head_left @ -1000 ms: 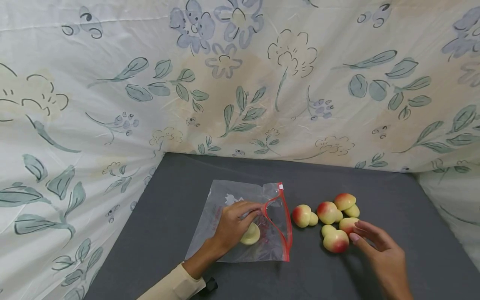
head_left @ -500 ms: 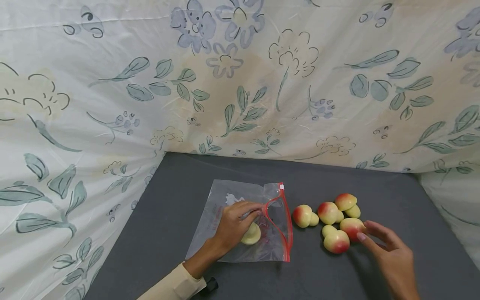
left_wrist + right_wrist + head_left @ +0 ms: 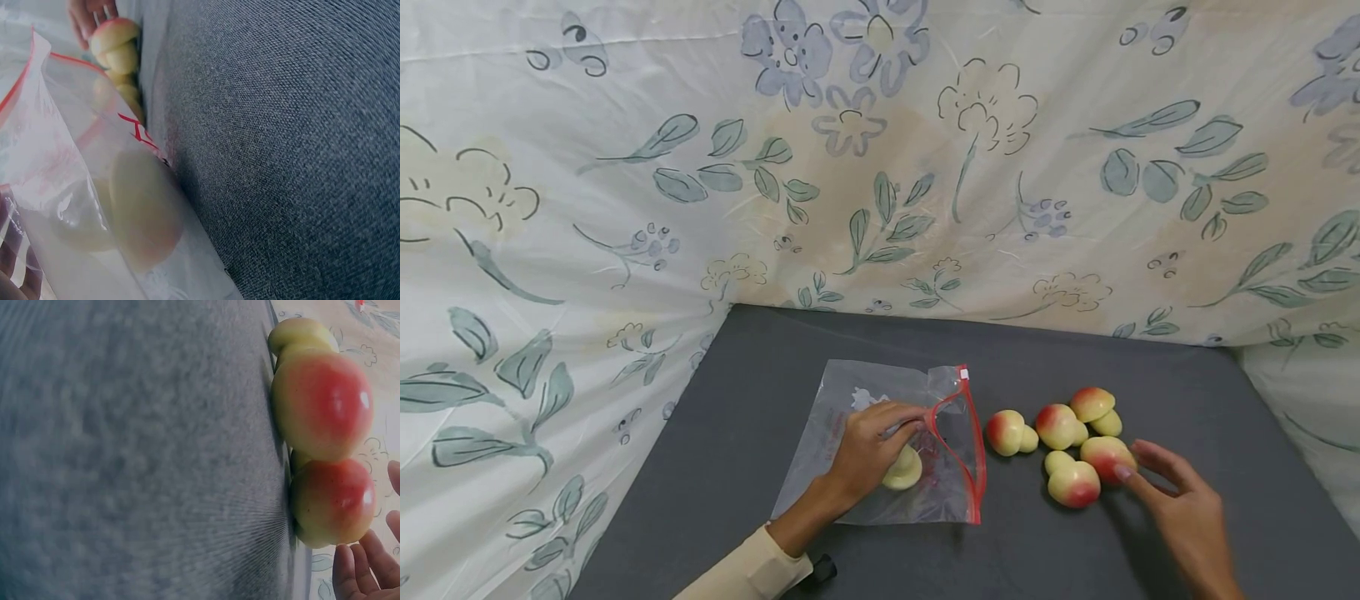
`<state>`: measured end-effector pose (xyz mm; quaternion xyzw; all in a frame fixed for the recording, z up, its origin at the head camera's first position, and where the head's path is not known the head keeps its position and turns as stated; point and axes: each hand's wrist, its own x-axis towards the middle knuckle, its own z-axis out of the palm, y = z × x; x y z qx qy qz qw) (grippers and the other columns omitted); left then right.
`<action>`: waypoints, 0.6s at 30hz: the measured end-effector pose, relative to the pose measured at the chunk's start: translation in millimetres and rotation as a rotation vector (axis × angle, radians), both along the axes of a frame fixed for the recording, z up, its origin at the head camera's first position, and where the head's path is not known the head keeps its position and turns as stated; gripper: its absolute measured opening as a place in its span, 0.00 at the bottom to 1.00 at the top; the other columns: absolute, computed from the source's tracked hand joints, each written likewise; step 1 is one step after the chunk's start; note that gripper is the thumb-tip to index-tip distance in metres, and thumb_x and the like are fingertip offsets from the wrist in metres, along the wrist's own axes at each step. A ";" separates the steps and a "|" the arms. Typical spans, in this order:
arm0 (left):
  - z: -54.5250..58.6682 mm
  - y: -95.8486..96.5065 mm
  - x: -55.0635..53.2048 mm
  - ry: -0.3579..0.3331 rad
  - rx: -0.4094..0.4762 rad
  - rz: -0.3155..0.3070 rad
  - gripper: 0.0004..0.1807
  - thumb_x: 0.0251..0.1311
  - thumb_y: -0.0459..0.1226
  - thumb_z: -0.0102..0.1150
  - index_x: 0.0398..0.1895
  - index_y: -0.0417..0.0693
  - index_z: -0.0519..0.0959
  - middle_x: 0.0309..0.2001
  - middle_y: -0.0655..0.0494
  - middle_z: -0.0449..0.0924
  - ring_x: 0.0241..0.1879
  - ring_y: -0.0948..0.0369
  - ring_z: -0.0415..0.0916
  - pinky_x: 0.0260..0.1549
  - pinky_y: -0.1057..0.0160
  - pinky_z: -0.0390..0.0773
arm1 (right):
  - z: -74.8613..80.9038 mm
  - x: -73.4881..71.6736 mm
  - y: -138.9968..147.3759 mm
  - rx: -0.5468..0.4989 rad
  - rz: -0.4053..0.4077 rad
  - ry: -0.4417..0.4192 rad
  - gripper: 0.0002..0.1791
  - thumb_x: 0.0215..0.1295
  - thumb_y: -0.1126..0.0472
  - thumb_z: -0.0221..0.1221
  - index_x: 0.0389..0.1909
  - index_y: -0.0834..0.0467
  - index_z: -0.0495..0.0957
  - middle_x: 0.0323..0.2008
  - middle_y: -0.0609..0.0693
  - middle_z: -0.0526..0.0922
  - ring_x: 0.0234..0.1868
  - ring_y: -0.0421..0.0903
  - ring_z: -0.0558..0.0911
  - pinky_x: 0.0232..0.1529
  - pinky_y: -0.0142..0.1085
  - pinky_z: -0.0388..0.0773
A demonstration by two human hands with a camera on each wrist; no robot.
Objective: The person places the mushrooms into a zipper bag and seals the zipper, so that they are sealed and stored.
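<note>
My left hand (image 3: pixel 868 446) pinches the upper opening edge of a clear zip bag (image 3: pixel 805 450) with red trim lying on the dark table. A pale toy mushroom (image 3: pixel 902 468) sits inside the bag, partly behind that hand; the left wrist view shows this mushroom (image 3: pixel 144 212) blurred through the plastic. My right hand (image 3: pixel 1187 500) has its thumb and fingers, loosely bent, at the right side of a red-and-yellow toy mushroom (image 3: pixel 1107 460). In the right wrist view, fingertips (image 3: pixel 369 550) touch or nearly touch the cap of the lower mushroom (image 3: pixel 334 503).
Beside that mushroom lie more of the same kind: a front mushroom (image 3: pixel 1075 485), a middle one (image 3: pixel 1057 426), a back one (image 3: pixel 1092 404) and one nearest the bag (image 3: pixel 1004 432). Flowered cloth (image 3: pixel 880 167) walls the dark table (image 3: pixel 752 367) at back and sides.
My right hand has shifted slightly right from over the mushroom, uncovering more of it. That mushroom sits a touch further right. The left hand and bag keep their place.
</note>
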<state>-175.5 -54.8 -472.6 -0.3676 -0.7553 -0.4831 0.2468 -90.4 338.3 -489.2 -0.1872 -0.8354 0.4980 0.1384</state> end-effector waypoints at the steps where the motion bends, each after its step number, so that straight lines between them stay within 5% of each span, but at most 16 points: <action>1: -0.1 -0.1 0.1 0.000 -0.001 0.001 0.16 0.57 0.23 0.74 0.48 0.45 0.90 0.43 0.55 0.91 0.45 0.61 0.88 0.49 0.65 0.85 | -0.7 -0.5 0.9 0.007 0.007 -0.017 0.33 0.66 0.52 0.75 0.69 0.58 0.78 0.47 0.20 0.81 0.47 0.17 0.78 0.42 0.13 0.73; 8: -0.3 -0.6 1.0 -0.001 -0.004 0.007 0.16 0.57 0.23 0.75 0.48 0.45 0.90 0.43 0.55 0.91 0.45 0.61 0.88 0.49 0.65 0.85 | -4.5 -7.4 8.8 0.095 0.044 -0.165 0.44 0.65 0.40 0.73 0.75 0.57 0.72 0.51 0.23 0.75 0.48 0.17 0.68 0.42 0.15 0.63; 13: -0.5 -0.5 1.0 0.007 -0.007 0.009 0.16 0.57 0.24 0.75 0.48 0.44 0.90 0.43 0.55 0.91 0.45 0.61 0.88 0.50 0.64 0.85 | -7.7 -11.1 13.4 0.131 0.087 -0.171 0.44 0.66 0.41 0.73 0.76 0.59 0.71 0.54 0.26 0.75 0.48 0.16 0.66 0.41 0.15 0.64; 18: -0.8 -0.3 0.6 0.010 -0.009 0.007 0.15 0.58 0.25 0.75 0.48 0.44 0.90 0.43 0.55 0.92 0.45 0.61 0.89 0.51 0.64 0.85 | -8.4 -16.1 15.1 0.141 0.117 -0.199 0.47 0.67 0.41 0.72 0.77 0.61 0.67 0.67 0.56 0.78 0.47 0.16 0.64 0.39 0.15 0.64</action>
